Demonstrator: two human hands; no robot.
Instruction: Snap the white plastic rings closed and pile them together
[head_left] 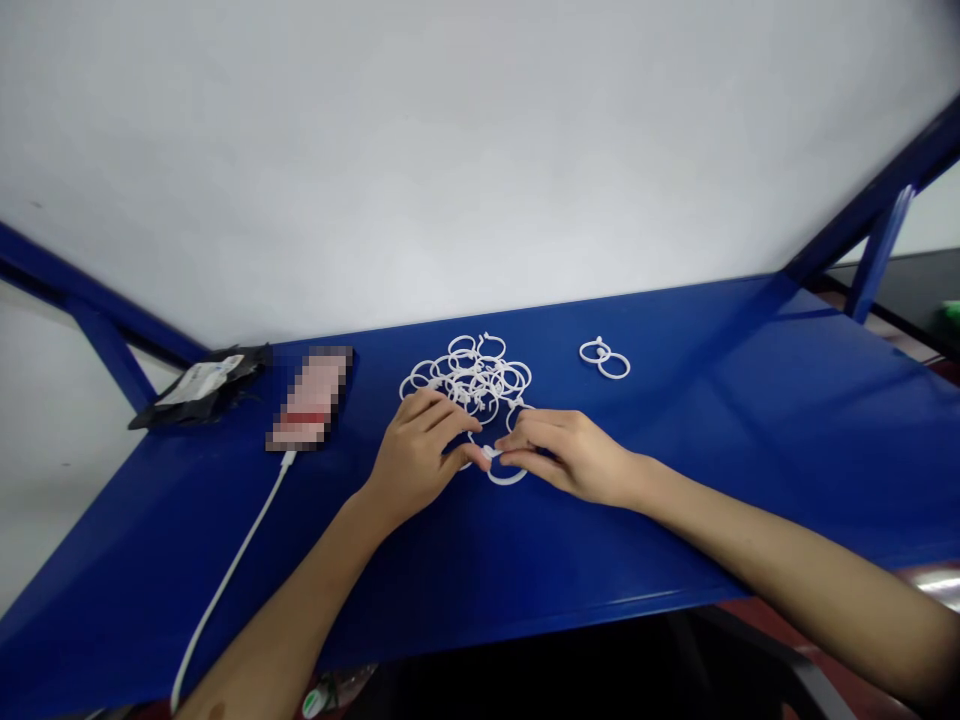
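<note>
Single head-worn view, facing forward and down
From above the near side of the glossy blue table (712,400), it looks at close range onto the pile of thin white rings (484,378) near mid-frame, the smooth pale-grey wall (480,150) filling the upper part.

Ring pile (484,380) lies between phone (311,400) and ring pair (601,352).

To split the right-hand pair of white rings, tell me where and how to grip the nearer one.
Probably pinch the nearer ring by its right rim, coming from the right: that arc looks free, while its upper-left side meets the farther ring.
</note>
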